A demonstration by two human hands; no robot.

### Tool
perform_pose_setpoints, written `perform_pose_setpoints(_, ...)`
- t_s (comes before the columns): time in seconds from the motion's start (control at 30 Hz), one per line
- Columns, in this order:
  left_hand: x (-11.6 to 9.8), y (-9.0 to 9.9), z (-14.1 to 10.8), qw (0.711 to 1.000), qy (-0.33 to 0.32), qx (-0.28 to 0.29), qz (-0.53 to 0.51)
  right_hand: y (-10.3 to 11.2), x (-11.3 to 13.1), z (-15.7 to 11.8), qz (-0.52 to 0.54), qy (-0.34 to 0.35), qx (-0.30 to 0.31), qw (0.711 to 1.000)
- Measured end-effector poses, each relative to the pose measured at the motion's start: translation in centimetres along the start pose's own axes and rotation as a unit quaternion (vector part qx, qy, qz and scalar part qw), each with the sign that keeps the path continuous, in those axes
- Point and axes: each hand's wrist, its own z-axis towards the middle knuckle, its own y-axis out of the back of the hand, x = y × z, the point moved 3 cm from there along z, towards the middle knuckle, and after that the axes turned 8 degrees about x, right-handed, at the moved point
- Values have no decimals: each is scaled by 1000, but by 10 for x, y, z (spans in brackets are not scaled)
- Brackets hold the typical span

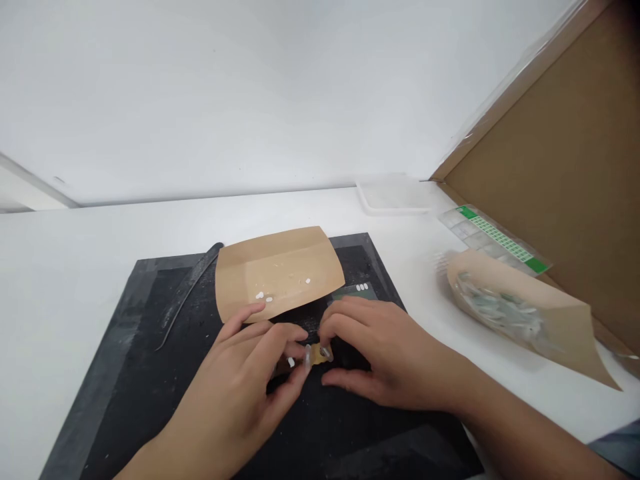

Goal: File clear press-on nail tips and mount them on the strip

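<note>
Head: L hand point(250, 377) w/ yellow pc. point(317, 355); R wrist point(440, 373) over mat point(160, 373) edge.

Shows a left hand point(250, 373) and a right hand point(385, 347), both bare, with slender, tapering fingers and smooth, rounded knuckles. Narrows at each wrist, then broadens into an uncovered left forearm point(157, 457), cropped by the lower border, and an uncovered right forearm point(510, 407), visible along a longer stretch. Includes, at the lower right edge, a patch of muted blue-grey fabric point(620, 443), perhaps part of a garment.
</note>
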Motion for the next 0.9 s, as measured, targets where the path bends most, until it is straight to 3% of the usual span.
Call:
perform_pose_setpoints(0.27, 3, -3, 0, 1000, 6, 7, -14, -7, 8, 4, -16, 62, -91, 994)
perform_pose_setpoints(0.6, 4, -1, -1, 1000, 11, 15, -15, -18, 8, 10, -7, 81, -137, 987)
perform_pose_setpoints(0.9, 6, -4, -4, 1000, 19, 10, -15, -19, 6, 10, 56, 85, -135, 986)
